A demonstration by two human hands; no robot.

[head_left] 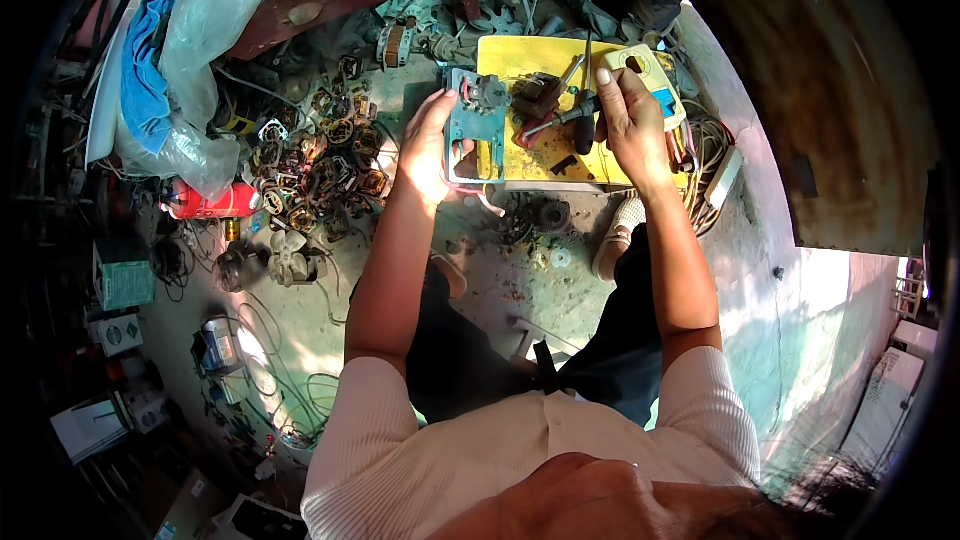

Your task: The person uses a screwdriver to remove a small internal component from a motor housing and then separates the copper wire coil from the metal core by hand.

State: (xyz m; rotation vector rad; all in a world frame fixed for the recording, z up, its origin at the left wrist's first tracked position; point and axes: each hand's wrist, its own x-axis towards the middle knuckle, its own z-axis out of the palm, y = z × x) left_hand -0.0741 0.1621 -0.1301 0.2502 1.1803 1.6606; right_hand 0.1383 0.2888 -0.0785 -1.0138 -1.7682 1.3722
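My left hand (428, 145) grips the left edge of a blue-grey rectangular housing (476, 140), which has a dark part fixed near its far end and a reddish wire by it. The housing is held at the left side of a yellow board (520, 52). My right hand (632, 125) is closed around a screwdriver-like tool (572, 118) with a dark handle; its thin shaft points left over the board. Beside that tool lies another long tool with a black handle (585, 137). A brownish metal part (540, 92) and pliers-like handles rest on the board.
A pale yellow device (660, 90) with a blue window sits at the board's right end. Coiled cables (712, 155) lie beyond it. Many small motor coils (325, 165) are heaped on the left, near a fan blade (288, 258) and a red bottle (215, 200).
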